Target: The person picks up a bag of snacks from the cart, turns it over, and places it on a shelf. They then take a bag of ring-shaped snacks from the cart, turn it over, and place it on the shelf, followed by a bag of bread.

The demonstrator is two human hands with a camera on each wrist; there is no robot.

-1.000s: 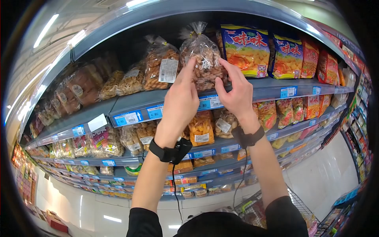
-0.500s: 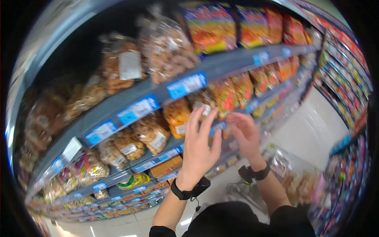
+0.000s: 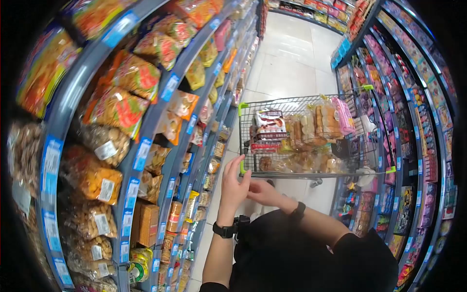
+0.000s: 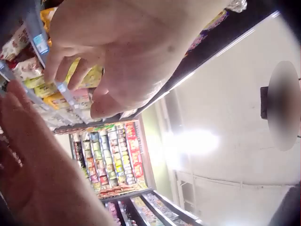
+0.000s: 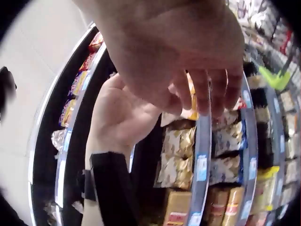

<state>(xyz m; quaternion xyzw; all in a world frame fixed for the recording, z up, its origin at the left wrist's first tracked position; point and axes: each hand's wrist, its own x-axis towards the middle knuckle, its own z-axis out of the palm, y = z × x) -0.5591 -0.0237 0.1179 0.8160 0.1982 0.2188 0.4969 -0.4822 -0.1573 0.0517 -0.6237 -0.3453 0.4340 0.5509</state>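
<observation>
My left hand (image 3: 236, 187) is raised at the near left corner of a wire shopping cart (image 3: 311, 176); its fingertips overlap that corner in the head view. Just right of it is my right hand (image 3: 266, 193), its fingers loosely bent and pointing toward the left palm. Nothing shows in either hand. In the left wrist view, the left hand (image 4: 117, 52) has relaxed fingers, with the right hand (image 4: 42, 160) below. The cart carries bagged bread (image 3: 327, 121), a brown-and-white packet (image 3: 270, 124) and a pink package (image 3: 343, 116).
Shelves of bagged snacks (image 3: 121, 114) rise close on the left, with blue price tags (image 3: 131, 192) along their edges. Another shelf row (image 3: 389, 112) of colourful packages lines the right. Between them runs a pale tiled floor (image 3: 287, 53).
Both hands have left the bag of brown snacks on the upper shelf and come down beside the cart. The head view has turned right, bringing the cart and aisle into the middle.
</observation>
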